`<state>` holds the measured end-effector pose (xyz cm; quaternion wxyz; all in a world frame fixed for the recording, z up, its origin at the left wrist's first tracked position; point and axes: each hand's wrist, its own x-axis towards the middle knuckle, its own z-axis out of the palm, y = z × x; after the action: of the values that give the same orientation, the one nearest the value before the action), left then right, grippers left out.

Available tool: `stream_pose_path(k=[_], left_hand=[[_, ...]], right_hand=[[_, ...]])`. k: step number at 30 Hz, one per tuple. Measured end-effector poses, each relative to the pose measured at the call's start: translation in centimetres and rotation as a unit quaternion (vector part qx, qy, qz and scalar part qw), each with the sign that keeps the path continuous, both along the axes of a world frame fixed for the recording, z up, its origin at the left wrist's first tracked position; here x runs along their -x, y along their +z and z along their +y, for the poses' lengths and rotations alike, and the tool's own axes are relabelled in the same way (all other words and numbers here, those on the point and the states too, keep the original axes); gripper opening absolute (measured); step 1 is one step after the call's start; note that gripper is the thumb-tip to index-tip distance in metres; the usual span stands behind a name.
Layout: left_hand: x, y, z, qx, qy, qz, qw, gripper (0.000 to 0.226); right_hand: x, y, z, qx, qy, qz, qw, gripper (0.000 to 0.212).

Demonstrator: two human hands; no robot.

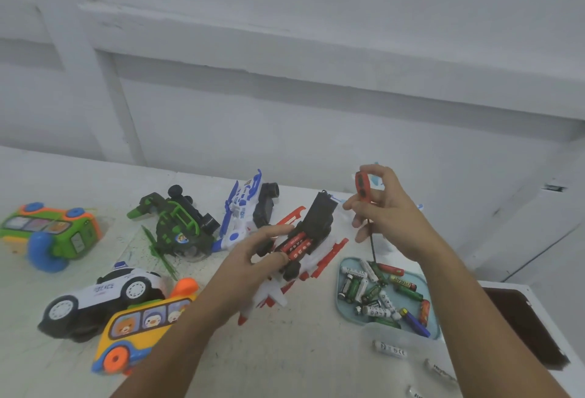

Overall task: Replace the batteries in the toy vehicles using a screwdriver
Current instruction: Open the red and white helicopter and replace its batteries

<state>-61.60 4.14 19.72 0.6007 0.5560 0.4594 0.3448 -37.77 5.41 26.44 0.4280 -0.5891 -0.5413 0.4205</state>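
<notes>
At the centre of the table (285, 350), belly up: a red-and-white toy vehicle (329, 253), its black battery cover (319, 210) swung open and raised at twelve o'clock. Inside the open bay, red batteries (296, 244) lying side by side, seemingly seated; fresh or spent, impossible to tell. Judged part-way through for this toy: cover unscrewed, cells in place, closing and screwing down not yet done. At seven o'clock from the toy, the left hand (253, 258), curled round its body, forefinger stretched toward the batteries. At two o'clock, the right hand (389, 214), pinching the red handle of a screwdriver (362, 184), shaft pointing down. At four o'clock, a pale blue tray (338, 290) of loose batteries (380, 293). From eight to eleven o'clock, more toys, finished or waiting, unclear which: yellow bus (142, 324), police car (104, 293), green vehicle (177, 223), blue-and-white vehicle (243, 207).
</notes>
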Motion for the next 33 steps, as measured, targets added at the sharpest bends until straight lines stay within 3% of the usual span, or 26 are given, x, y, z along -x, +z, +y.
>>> stream_pose_path(k=[2,5,8,11,13,19,24,27,28,30,32,33], left_hand=[[0.5,0.3,-0.3,0.003,0.021,-0.010,1.000,0.034],[0.9,0.5,-0.8,0.003,0.052,-0.050,0.997,0.038],[1.3,0.6,-1.4,-0.007,0.070,-0.072,0.995,0.037],[1.6,0.7,-1.9,-0.018,0.070,-0.093,0.993,0.034],[1.8,0.6,-2.0,-0.029,0.071,-0.090,0.993,0.038],[2.1,0.9,-1.6,-0.066,0.047,-0.051,0.995,0.038],[2.4,1.6,-0.9,-0.081,0.021,-0.032,0.996,0.038],[2.4,2.1,-0.3,-0.083,0.009,-0.039,0.996,0.039],[2.3,2.3,-0.2,-0.087,0.001,-0.043,0.995,0.039],[2.2,2.8,0.2,-0.090,-0.020,-0.051,0.994,0.038],[2.2,3.2,0.7,-0.088,-0.042,-0.053,0.994,0.037],[2.2,3.4,1.1,-0.087,-0.053,-0.051,0.993,0.038]], right_hand=[[-0.2,-1.3,1.3,0.055,-0.050,0.027,0.997,0.041],[0.6,-4.3,2.7,0.168,-0.087,0.047,0.981,0.040],[2.0,-7.4,3.4,0.241,-0.058,-0.019,0.969,0.033],[3.4,-9.6,4.2,0.204,-0.019,-0.245,0.948,0.013],[4.0,-10.8,4.6,0.163,-0.005,-0.340,0.926,0.014],[4.8,-11.8,5.0,0.098,0.040,-0.399,0.911,0.035],[2.9,-10.6,4.5,0.110,0.054,-0.334,0.935,0.024],[1.5,-7.9,4.8,0.048,0.016,-0.315,0.948,0.018],[1.1,-6.6,4.8,0.031,0.007,-0.264,0.964,0.016],[0.6,-4.1,4.6,0.065,0.042,-0.056,0.995,0.017],[0.1,-2.1,4.0,0.147,0.148,0.130,0.969,0.027],[-0.2,-1.6,3.7,0.177,0.201,0.170,0.948,0.032]])
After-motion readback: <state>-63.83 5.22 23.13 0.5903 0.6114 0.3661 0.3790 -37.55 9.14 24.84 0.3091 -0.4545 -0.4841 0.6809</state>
